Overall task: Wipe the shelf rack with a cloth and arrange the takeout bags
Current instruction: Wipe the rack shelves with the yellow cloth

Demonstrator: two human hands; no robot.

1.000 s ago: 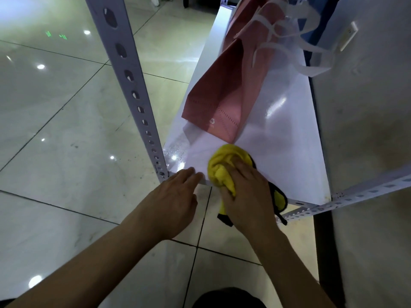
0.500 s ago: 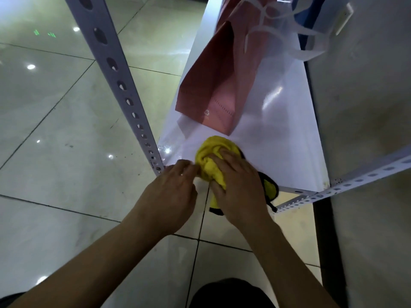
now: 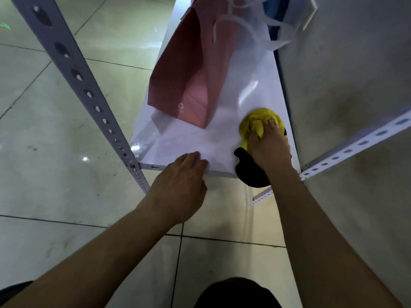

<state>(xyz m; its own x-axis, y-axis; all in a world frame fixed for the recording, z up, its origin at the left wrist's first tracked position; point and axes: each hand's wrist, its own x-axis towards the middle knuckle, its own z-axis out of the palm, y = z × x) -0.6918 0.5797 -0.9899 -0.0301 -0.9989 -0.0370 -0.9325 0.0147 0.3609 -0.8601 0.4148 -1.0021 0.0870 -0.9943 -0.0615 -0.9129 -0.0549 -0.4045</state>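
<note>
Head view: we see right hand gripping bunched yellow cloth, fingers curled round it, pressing it on white shelf near right rear corner; cloth's black part hangs over front edge. Left hand rests on shelf's front edge, fingers fairly straight, holding nothing. Pink takeout bag stands on shelf beyond hands, white handles up. Perforated grey upright at left, tiled floor below.

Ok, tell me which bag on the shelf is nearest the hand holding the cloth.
The pink bag, standing on the white shelf just beyond the right hand gripping the yellow cloth. The blue bag sits farther back, by the wall.
</note>
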